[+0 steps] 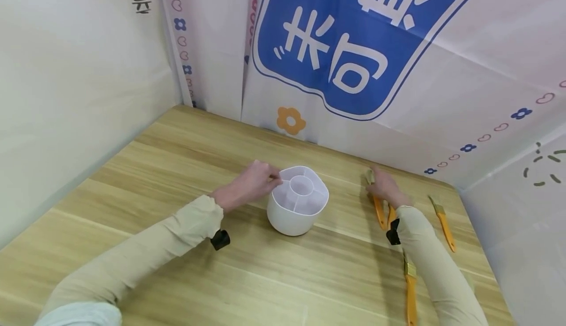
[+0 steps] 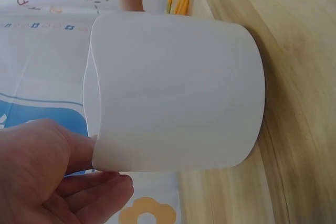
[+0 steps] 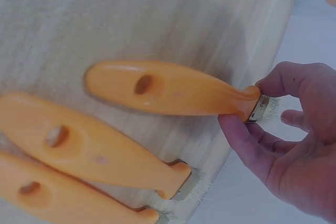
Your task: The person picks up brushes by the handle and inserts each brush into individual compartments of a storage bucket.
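A white desk organizer (image 1: 289, 223), divided into several compartments around a round middle one, stands upright on the table. My left hand (image 1: 253, 184) pinches its rim, thumb on one side and fingers on the other, as the left wrist view shows. All compartments seen from above hold nothing. To the right, my right hand (image 1: 386, 188) pinches an orange-handled paintbrush (image 3: 163, 88) at the neck, near the metal ferrule, between thumb and fingers. Its bristles point toward the back wall. Beside it lie a second paintbrush (image 3: 89, 145) and a third paintbrush (image 3: 63, 195), both with hanging holes.
Another paintbrush (image 1: 443, 224) lies near the table's right edge, and one more paintbrush (image 1: 411, 291) lies nearer me, next to my right sleeve (image 1: 433, 267). Printed sheets (image 1: 212, 36) enclose the wooden table (image 1: 177, 169) at the back and both sides.
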Available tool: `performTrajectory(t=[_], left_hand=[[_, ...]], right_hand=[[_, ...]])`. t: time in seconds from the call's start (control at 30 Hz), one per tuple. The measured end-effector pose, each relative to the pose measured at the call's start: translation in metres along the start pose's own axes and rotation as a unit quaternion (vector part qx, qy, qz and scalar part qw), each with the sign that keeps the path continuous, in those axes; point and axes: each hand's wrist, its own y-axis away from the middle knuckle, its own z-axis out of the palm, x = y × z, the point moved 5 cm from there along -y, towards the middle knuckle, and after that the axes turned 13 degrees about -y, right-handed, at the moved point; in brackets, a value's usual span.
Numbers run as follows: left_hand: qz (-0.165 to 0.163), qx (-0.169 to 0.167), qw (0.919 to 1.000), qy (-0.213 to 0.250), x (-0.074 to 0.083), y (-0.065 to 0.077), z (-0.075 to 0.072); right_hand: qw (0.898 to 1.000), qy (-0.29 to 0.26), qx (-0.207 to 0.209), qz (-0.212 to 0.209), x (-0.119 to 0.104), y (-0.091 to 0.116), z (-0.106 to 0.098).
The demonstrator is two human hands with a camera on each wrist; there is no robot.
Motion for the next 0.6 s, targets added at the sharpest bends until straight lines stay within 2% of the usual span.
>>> performTrajectory(t=[0.17,0.33,0.4,0.6], left_hand=[[-0.025,0.005,0.9993,0.028,-0.004,-0.006,0.004],[-0.048,0.049,0.9962,0.053,-0.006,-0.007,0.003],[-0.047,0.055,0.9963,0.046,-0.003,-0.005,0.001],[-0.007,0.0,0.9993,-0.036,0.018,0.007,-0.005]], right_hand=[[1.0,-0.013,-0.013,0.003,0.0,0.004,0.005],[0.999,-0.02,-0.021,0.015,0.002,0.003,0.01],[0.999,-0.017,-0.02,0.02,0.005,0.001,0.011],[0.999,0.002,-0.021,0.03,0.012,-0.001,0.009]])
